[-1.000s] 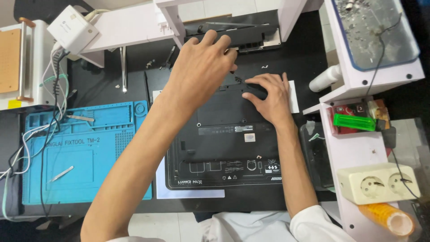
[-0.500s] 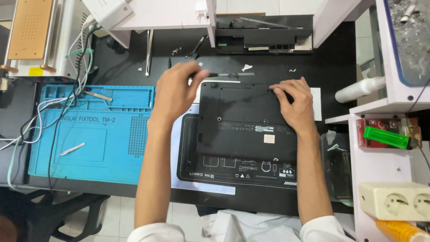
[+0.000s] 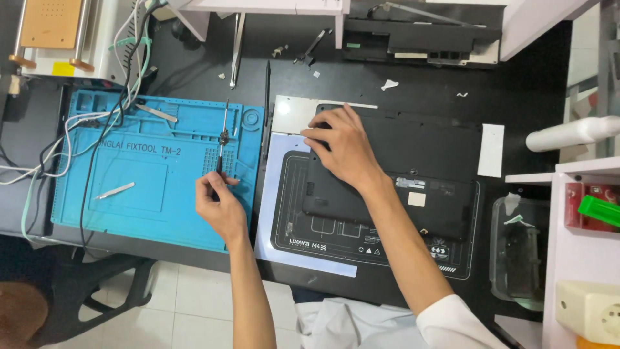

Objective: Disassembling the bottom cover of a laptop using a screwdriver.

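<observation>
Left hand (image 3: 219,200) moved to screwdriver (image 3: 222,139), apparently gripping it.

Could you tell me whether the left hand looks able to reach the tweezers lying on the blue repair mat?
Probably yes: the left hand, holding a screwdriver, is over the blue mat, with only bare mat before the tweezers.

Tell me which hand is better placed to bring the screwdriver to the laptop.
Left, probably. The left hand already grips the screwdriver over the blue mat, while the right hand presses flat on the laptop.

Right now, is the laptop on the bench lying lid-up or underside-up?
Underside-up. The black laptop lies flat with its labelled base panel facing the camera, and the right hand presses on its upper left corner.
</observation>
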